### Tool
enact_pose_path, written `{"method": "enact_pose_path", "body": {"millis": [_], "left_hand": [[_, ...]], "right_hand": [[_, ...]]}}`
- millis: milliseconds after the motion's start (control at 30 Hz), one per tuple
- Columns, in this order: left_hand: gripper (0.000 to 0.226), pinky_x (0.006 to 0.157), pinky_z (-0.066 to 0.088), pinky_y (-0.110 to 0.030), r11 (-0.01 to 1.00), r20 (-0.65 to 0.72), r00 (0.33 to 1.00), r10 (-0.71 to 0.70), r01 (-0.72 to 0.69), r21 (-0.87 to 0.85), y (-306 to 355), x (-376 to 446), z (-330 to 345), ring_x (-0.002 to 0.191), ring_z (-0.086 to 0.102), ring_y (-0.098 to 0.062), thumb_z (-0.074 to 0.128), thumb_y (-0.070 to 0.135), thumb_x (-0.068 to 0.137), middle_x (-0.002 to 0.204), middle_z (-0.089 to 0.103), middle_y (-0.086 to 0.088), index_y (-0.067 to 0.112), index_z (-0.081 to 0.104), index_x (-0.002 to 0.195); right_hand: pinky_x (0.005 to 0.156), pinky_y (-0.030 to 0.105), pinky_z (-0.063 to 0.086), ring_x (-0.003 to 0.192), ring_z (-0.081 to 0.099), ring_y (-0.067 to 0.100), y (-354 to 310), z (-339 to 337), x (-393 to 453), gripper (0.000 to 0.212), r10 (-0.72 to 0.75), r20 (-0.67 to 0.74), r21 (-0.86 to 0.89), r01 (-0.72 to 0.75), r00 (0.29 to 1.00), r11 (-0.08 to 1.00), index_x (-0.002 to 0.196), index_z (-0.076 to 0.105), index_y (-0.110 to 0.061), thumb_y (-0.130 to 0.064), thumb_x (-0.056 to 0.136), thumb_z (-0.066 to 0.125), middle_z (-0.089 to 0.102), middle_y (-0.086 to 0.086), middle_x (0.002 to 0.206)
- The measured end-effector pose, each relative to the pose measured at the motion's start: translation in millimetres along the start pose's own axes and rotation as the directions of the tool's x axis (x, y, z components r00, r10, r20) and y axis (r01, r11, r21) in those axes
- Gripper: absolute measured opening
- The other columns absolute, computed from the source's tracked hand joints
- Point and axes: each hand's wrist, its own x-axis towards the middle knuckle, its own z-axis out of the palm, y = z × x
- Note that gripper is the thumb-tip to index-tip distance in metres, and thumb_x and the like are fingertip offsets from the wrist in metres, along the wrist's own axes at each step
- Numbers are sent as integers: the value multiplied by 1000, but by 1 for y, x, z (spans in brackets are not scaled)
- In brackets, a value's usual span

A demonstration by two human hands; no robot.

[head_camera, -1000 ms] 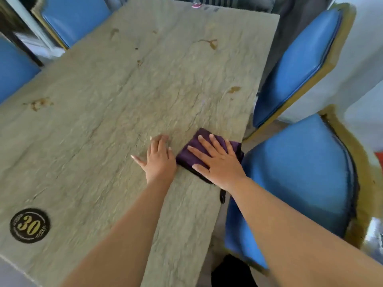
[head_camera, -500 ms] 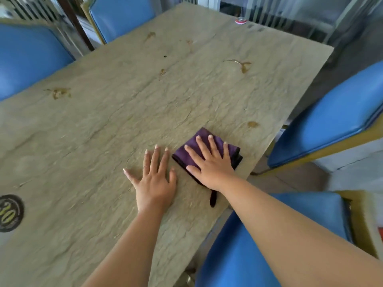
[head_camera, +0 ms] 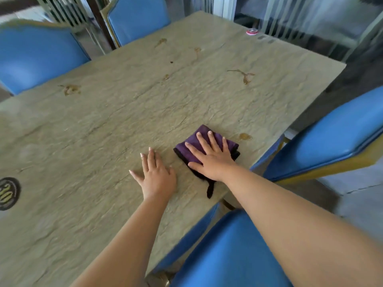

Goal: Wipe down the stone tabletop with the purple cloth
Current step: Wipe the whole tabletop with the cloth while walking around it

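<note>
The stone tabletop (head_camera: 145,112) is beige, with brownish stains scattered over it. A folded purple cloth (head_camera: 183,155) lies near the table's right edge, and a dark tag hangs from its near corner. My right hand (head_camera: 211,160) presses flat on the cloth with fingers spread. One stain (head_camera: 244,136) sits just right of the cloth, apart from it. My left hand (head_camera: 157,177) rests flat on the bare stone just left of the cloth, holding nothing.
Blue padded chairs stand around the table: two on the right (head_camera: 331,137) (head_camera: 228,251) and two at the far left (head_camera: 35,54) (head_camera: 138,17). A black round "30" sticker (head_camera: 8,192) is at the left edge. A small pink round object (head_camera: 252,32) lies at the far edge.
My right hand has pushed the cloth a little forward along the right edge, closer to the nearby stain. My left hand stays flat beside it. My view has swung to the right.
</note>
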Motion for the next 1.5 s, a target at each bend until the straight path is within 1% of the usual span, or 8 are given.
{"method": "enact_pose_path", "body": {"millis": [133,700,833,1000,1133,1233,1400,1500], "left_hand": [[57,114,-7,-63,998,-50,998,-46,44,-48,37,3,13,149,-12,-20,30,30,98,162,-4,-3,23,16,152],[59,115,-12,-57,997,-115,992,-60,65,43,85,20,28,144,-24,-6,13,57,97,161,-11,14,41,-3,152],[65,116,-10,-57,997,-124,991,-58,64,44,83,23,30,145,-21,-5,14,57,95,161,-10,14,34,-5,153],[71,117,-10,-56,995,-104,992,-76,82,51,82,22,29,143,-24,-3,13,59,95,160,-20,11,27,-15,152],[70,116,-11,-57,995,-87,994,-72,78,66,83,23,29,143,-27,-4,11,59,95,158,-24,13,29,-18,151],[68,116,-13,-57,994,-92,993,-73,79,70,82,25,30,143,-26,-4,5,58,93,158,-24,13,29,-16,151],[67,116,-14,-55,998,-93,994,-55,57,19,79,28,30,144,-22,-1,-5,48,89,160,-17,14,30,-7,153],[63,116,-16,-51,995,-91,992,-89,84,-54,79,26,28,144,-18,1,-3,47,93,161,-11,16,31,0,154]], "right_hand": [[111,51,-20,141,-31,21,54,-3,-14,67,-345,67,-93,350,936,932,145,-8,-52,-72,85,14,-26,-10,156],[104,73,-10,143,-24,34,84,-53,152,67,162,-88,17,-161,983,987,147,-9,-47,-74,87,5,-18,-3,159],[108,68,-10,144,-21,32,49,-52,165,64,-77,-78,-50,73,994,996,146,-6,-50,-72,89,9,-16,-7,160],[116,57,-1,148,-9,18,116,-43,118,68,-505,-77,-181,486,860,855,144,3,-56,-79,80,4,-4,-15,160],[116,56,-1,147,-12,18,168,-53,122,67,-33,-146,-84,21,989,996,142,-5,-58,-80,79,-2,-11,-16,159],[112,62,-6,146,-15,27,132,-49,121,65,216,-140,38,-213,966,976,147,1,-49,-73,87,11,-11,-9,160],[111,63,-8,146,-16,30,58,-7,30,66,-167,-173,-65,158,971,985,149,-1,-45,-69,89,15,-11,-3,161],[114,60,0,148,-7,28,83,9,-21,63,-448,-133,-125,434,884,892,149,8,-46,-68,91,21,1,-5,162]]}}
